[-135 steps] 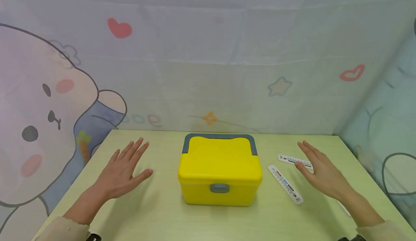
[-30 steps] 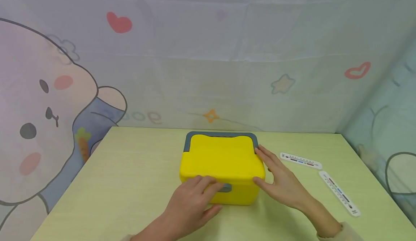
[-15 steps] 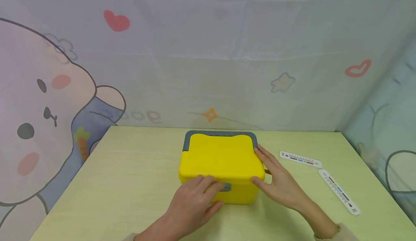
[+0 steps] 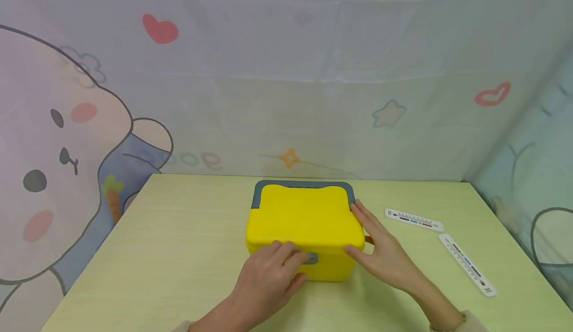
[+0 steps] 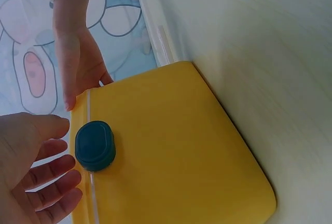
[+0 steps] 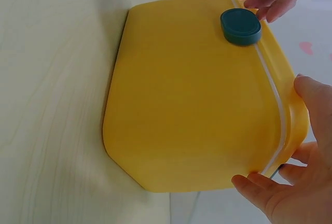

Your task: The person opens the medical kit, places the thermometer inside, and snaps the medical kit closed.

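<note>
left hand (image 4: 264,282) in front of the yellow box (image 4: 331,271): fingers loosely bent at the front edge of the lid (image 4: 306,215), beside the grey latch (image 4: 312,258), thumb apart and lower; it held nothing, and whether the fingertips pressed the edge could not be told. right hand (image 4: 389,260) spread wide at the box's right front corner, thumb on the lid's front rim, fingertips against its right side. the box stood upright near the middle of the table (image 4: 201,212), lid down, its grey handle (image 4: 306,184) lying flat along the back. a small brown piece (image 4: 369,240), mostly hidden, showed between the box and the right hand. farther right lay two white graduated strips, one near the back (image 4: 414,220), the other slanting toward the front (image 4: 467,265). behind hung a pale cloth (image 4: 268,48) printed with hearts and a large cartoon animal (image 4: 27,98).
</note>
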The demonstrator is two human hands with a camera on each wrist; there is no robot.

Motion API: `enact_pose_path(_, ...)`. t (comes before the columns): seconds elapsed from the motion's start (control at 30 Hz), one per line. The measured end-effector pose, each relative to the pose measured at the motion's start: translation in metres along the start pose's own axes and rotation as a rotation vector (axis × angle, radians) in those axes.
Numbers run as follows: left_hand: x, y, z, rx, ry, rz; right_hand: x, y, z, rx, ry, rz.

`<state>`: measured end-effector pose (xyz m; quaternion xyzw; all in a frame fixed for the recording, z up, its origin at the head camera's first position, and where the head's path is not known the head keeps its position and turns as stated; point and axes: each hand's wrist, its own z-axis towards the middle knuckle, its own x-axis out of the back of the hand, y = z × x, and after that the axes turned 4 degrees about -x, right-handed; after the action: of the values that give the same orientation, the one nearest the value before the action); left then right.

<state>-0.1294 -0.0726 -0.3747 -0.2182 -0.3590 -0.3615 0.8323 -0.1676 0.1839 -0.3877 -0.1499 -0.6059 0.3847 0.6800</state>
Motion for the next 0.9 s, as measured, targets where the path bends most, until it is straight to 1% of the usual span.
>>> enact_pose_path(0.17,-0.003,0.0,0.001,-0.04,0.035,0.075,-0.001,0.0,-0.001,-0.004,-0.004,0.043)
enact_pose_path(0.37,-0.01,-0.002,0.0,-0.142,0.096,0.214,-0.002,0.001,0.0,-0.018,-0.008,0.097)
enact_pose_path(0.5,-0.015,-0.004,-0.001,-0.183,0.139,0.271,-0.003,0.002,-0.001,-0.016,-0.004,0.127)
enact_pose_path(0.7,-0.02,-0.005,-0.002,-0.182,0.167,0.351,-0.004,0.004,-0.001,-0.013,-0.003,0.156)
enact_pose_path(0.9,-0.024,-0.007,-0.002,-0.181,0.219,0.389,-0.004,0.004,-0.002,-0.01,-0.003,0.174)
